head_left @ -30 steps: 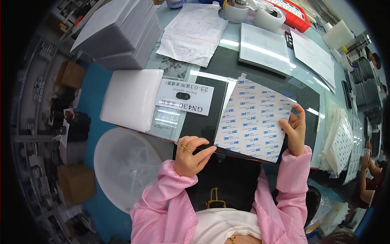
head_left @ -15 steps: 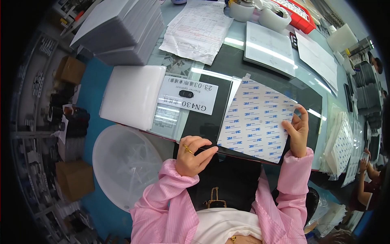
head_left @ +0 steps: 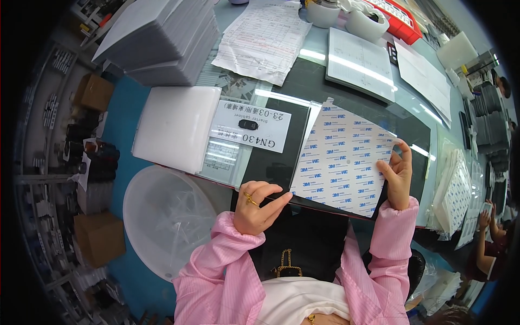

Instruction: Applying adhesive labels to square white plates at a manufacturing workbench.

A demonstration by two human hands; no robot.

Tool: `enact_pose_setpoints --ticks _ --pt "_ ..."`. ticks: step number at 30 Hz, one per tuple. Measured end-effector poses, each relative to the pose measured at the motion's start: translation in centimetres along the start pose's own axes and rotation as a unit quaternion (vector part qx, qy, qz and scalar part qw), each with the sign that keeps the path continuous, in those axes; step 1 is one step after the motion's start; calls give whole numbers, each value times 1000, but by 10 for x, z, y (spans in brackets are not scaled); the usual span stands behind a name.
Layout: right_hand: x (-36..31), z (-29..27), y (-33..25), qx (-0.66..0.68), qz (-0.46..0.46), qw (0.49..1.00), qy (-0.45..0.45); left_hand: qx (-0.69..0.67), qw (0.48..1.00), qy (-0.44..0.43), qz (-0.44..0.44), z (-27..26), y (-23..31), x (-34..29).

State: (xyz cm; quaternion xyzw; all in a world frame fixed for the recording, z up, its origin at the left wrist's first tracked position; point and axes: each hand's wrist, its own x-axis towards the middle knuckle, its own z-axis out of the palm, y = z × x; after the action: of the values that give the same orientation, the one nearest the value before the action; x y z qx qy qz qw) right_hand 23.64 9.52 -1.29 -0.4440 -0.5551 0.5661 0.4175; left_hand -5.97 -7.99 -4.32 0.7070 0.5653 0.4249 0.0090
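A white sheet of adhesive backing paper (head_left: 346, 157) with a repeated blue print lies tilted over a black mat at the table's near edge. At the sheet's right edge, my right hand (head_left: 398, 176) grips it, the thumb lying on the printed face and the other fingers curled round the edge. By the sheet's lower left corner is my left hand (head_left: 259, 208), its thumb and forefinger stretched out and apart. The thumb tip comes close to that corner; whether it touches cannot be made out. A white printed label card (head_left: 265, 142) lies left of the sheet.
A stack of translucent white sheets (head_left: 172, 127) stands left, below a tall pile of grey-white sheets (head_left: 157, 35). Beyond are crumpled papers (head_left: 262, 40), a flat stack (head_left: 358, 62) and a red tray (head_left: 409, 30). A translucent bin (head_left: 162, 216) is lower left. A person's hand (head_left: 483, 218) shows far right.
Both hands and the printed sheet stay almost where they were. My left thumb tip has shifted very slightly up and to the right, nearer the sheet's corner.
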Motion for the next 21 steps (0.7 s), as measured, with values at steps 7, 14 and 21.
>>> enact_pose_setpoints --ticks 7,14,21 --pt "1 -1 2 -6 -6 1000 -2 -4 1000 0 0 0 -1 0" --pt "1 0 1 -13 -5 1000 1 -25 1000 6 0 0 -4 -3" --pt "1 -2 3 -9 -10 1000 -5 9 1000 -13 14 1 0 1"
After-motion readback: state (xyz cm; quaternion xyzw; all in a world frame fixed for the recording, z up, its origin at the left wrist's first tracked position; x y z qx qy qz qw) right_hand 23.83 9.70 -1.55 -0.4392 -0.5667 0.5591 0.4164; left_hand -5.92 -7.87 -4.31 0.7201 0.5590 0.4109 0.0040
